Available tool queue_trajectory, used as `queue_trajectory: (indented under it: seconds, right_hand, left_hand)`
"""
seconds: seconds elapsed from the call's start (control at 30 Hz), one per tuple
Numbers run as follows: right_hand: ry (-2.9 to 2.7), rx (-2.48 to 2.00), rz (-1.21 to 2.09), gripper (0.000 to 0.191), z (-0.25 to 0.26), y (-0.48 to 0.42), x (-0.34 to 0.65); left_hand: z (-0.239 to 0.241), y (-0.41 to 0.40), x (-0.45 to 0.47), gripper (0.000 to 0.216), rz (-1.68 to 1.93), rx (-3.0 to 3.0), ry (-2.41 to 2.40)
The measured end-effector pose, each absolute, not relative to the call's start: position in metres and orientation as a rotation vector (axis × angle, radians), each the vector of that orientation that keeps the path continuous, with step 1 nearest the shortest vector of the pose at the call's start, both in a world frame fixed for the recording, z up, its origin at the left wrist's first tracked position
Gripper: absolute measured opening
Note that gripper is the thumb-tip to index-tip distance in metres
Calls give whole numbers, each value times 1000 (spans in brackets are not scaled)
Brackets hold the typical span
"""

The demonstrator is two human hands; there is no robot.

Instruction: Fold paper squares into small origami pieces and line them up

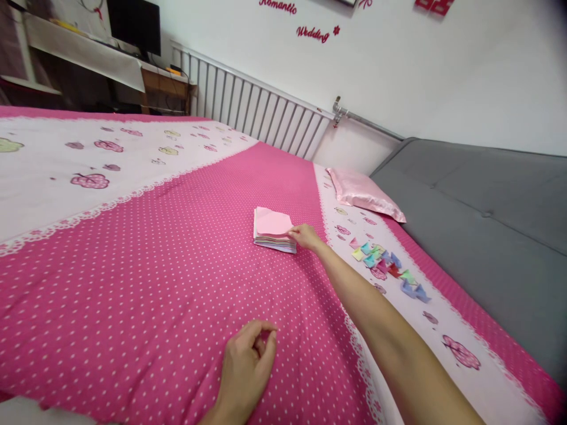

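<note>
A stack of coloured paper squares (271, 228) with a pink sheet on top lies on the pink dotted bedspread (177, 265). My right hand (305, 236) reaches out to the stack's right corner, fingers pinched on the top pink sheet's edge. My left hand (248, 363) rests on the bedspread near me, fingers curled loosely in, nothing visible in them. Several small folded paper pieces (385, 265) in pastel colours lie in a row to the right of my right arm.
A pink satin pillow (363, 193) sits at the bed's far right. A grey sofa (487, 236) runs along the right side. A white radiator (261, 109) lines the wall. A desk with a monitor (135, 26) stands at the far left.
</note>
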State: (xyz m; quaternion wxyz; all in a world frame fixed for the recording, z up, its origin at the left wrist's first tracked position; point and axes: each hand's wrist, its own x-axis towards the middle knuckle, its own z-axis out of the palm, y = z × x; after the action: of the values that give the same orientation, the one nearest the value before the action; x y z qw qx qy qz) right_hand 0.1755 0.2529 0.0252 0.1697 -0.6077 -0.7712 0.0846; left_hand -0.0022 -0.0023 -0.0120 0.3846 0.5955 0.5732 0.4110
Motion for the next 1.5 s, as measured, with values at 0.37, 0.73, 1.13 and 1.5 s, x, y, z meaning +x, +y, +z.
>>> queue_trajectory:
  seconds: [0.37,0.73,1.13,1.5]
  right_hand:
    - [-1951,-1357,-132,24,60,139,160]
    - [-2301,-1176,-3,20,2,-16,168]
    - [-1856,-1552,570,41,29,-6,153]
    - [-2024,-1614,709,71,-29,36,109]
  left_hand:
    - [2,8,-24,29,1380,1520,1540]
    - [15,-2,-41,23,1834,1821,1655]
    - [7,9,-4,42,962,2844,1361]
    - [-36,31,3,57,350,2759,1424]
